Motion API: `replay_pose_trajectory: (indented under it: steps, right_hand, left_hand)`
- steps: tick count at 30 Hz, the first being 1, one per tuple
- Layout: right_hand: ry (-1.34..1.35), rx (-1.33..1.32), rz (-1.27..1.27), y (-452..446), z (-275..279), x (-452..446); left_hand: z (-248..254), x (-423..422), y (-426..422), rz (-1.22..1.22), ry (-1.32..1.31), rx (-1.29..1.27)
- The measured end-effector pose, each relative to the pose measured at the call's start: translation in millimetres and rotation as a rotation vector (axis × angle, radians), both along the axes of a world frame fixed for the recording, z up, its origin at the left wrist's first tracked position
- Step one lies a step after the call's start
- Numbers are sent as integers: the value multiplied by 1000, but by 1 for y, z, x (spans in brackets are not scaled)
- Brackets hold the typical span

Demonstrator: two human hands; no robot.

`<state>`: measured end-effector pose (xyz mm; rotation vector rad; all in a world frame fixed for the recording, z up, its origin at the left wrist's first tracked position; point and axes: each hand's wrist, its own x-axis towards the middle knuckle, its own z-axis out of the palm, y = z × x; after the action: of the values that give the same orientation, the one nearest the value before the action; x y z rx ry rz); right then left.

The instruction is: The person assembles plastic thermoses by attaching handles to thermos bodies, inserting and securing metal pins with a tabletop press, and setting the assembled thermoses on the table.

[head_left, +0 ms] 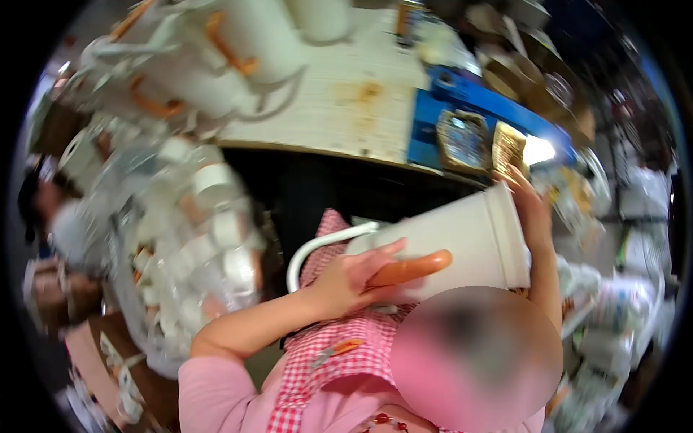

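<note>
A white bucket-like container (455, 242) lies tilted on its side across my lap, its wide rim toward the right. My left hand (350, 281) is closed around an orange grip (411, 268) at the container's near side. A curved white handle (307, 249) sticks out at its narrower left end. My right hand (530, 209) is wrapped over the wide rim end, fingers pointing up. A small orange-handled tool (345, 348) rests against the red-checked apron (310, 386).
More white containers with orange grips (263, 40) stand at the upper left on a pale worktable (325, 108). On its blue part (426, 133) are gold-coloured trays (463, 141). A clear bag of white parts (195, 245) lies left; bagged items (621, 303) are stacked right.
</note>
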<state>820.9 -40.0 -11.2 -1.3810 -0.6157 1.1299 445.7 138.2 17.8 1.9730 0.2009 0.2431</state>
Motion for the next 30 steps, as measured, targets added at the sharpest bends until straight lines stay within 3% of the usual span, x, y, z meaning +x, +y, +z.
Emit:
replay_pose_trajectory:
  steps: [1, 3, 4, 6, 7, 8, 10, 11, 12, 14, 20, 26, 30]
  right_hand:
    - [-369, -92, 55, -13, -27, -2]
    - [-180, 114, 22, -12, -33, -22]
    - [426, 360, -39, -10, -20, -42]
    - [528, 458, -113, -23, -19, -43]
    - [589, 522, -100, -29, -18, -42]
    - [593, 520, -106, -32, -25, -45]
    - [317, 254, -472, -26, -42, -45]
    - [360, 267, -355, -16, -23, -60]
    - [295, 134, -388, -13, -28, -68]
    - [272, 66, -347, -8, -40, -80]
    - [236, 116, -195, 30, -16, -107]
    - [-29, 229, 41, 95, 46, -107]
    - [-229, 410, 113, 195, 118, -80]
  left_hand:
    - [-8, -4, -2, 94, -44, 23]
    - [-6, -4, 9, 214, -117, 67]
    - [10, -5, 16, 224, -45, 45]
    - [50, -10, 37, 246, -67, 38]
    - [87, -15, 48, 278, -23, 149]
    - [116, -22, 64, 245, -154, 414]
    - [182, -34, 80, 178, -168, 850]
    - [215, -37, 78, 100, -16, 1150]
    - [217, -38, 82, 92, -28, 1158]
    - [215, -38, 90, -91, 288, 1769]
    - [88, -50, 257, -226, 721, 1750]
    - [105, -32, 328, -469, 697, 1928]
    - [88, -36, 370, -310, 718, 1969]
